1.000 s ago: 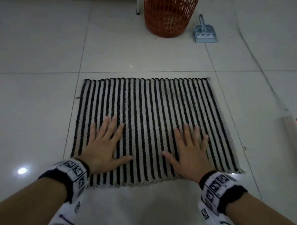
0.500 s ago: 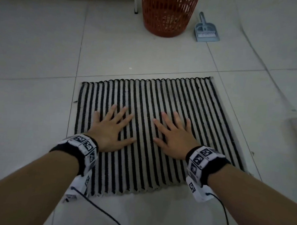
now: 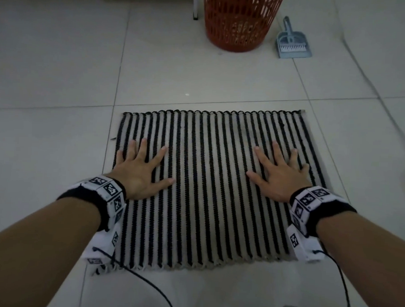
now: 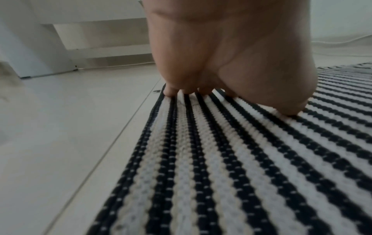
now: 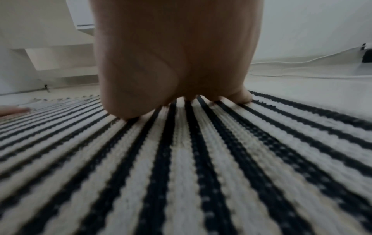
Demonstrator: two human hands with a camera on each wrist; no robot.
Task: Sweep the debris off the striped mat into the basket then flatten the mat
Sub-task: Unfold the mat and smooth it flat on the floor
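The black-and-white striped mat (image 3: 209, 177) lies spread on the tiled floor, and I see no debris on it. My left hand (image 3: 139, 168) presses flat on its left side with the fingers spread, the little finger near the left edge. My right hand (image 3: 279, 173) presses flat on the right side, fingers spread too. In the left wrist view my left hand (image 4: 231, 63) bears down on the mat (image 4: 221, 167) close to its left edge. In the right wrist view my right hand (image 5: 177, 55) rests palm down on the mat (image 5: 181, 167). The orange mesh basket (image 3: 239, 20) stands on the floor beyond the mat.
A grey-blue dustpan with a brush (image 3: 292, 42) lies right of the basket. A thin white leg (image 3: 196, 7) stands left of the basket. Black wrist cables (image 3: 145, 280) trail over the floor by the mat's near edge. White cords (image 5: 302, 63) run along the floor at right.
Both hands slid forward from the near edge to the mat's middle, then spread apart sideways, the left toward the left edge and the right toward the right edge.
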